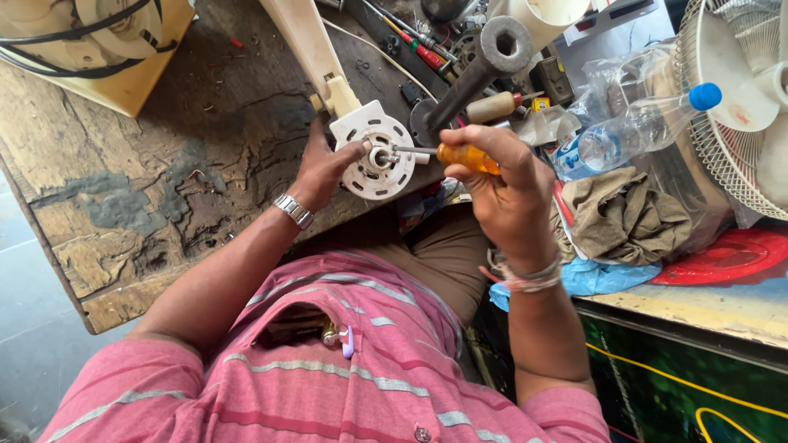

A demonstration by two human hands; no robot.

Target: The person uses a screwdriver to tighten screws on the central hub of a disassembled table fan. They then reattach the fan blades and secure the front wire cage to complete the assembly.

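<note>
The worn wooden surface (164,189) lies under my work, and the white round fan housing (376,156) rests at its near edge on a cream arm. My left hand (322,168) steadies its left rim, fingers pressed on it. My right hand (501,184) is clamped around the orange-handled screwdriver (447,153), shaft lying sideways, pointing left into the hub; the tip seems seated there, though it is hidden.

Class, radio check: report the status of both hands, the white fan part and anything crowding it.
Left hand steadies white round fan part. Right hand grips orange-handled screwdriver, tip at its hub. Hammer lies close behind.
</note>
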